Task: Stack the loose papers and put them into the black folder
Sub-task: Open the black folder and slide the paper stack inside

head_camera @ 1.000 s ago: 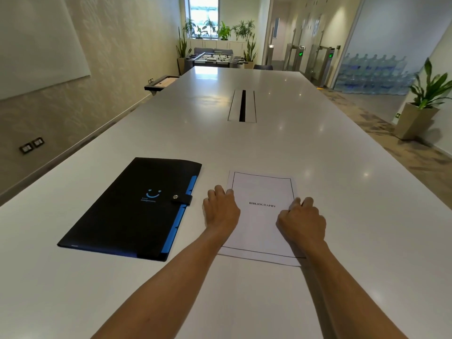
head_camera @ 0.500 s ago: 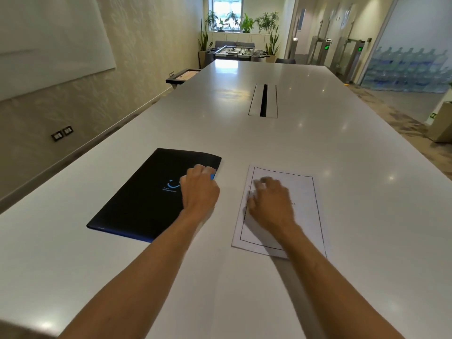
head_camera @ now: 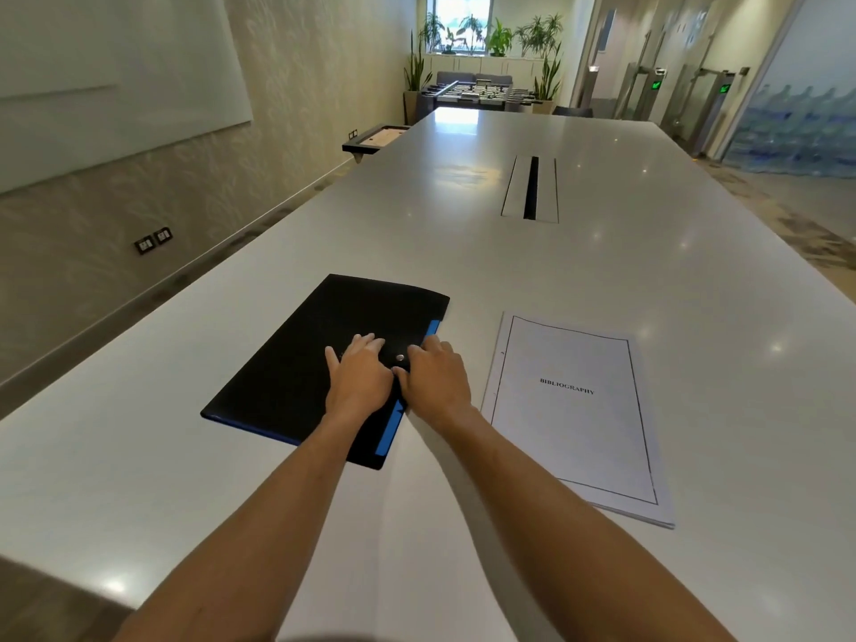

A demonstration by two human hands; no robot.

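Note:
The black folder (head_camera: 296, 363) with a blue edge lies closed on the white table (head_camera: 509, 252), left of centre. A neat stack of white papers (head_camera: 574, 437), top sheet headed BIBLIOGRAPHY, lies flat to its right, apart from it. My left hand (head_camera: 359, 377) rests flat on the folder's cover with fingers spread. My right hand (head_camera: 435, 377) sits at the folder's right edge, fingers at the strap with the silver snap button (head_camera: 399, 358). Whether those fingers pinch the strap is unclear.
A long cable slot (head_camera: 530, 187) runs down the table's middle farther back. The table's left edge runs close beside the folder, with a wall beyond. Potted plants and a football table stand at the far end of the room.
Both hands left the paper stack and moved left onto the folder. My right hand went from the papers to the folder's snap strap. The view swung left.

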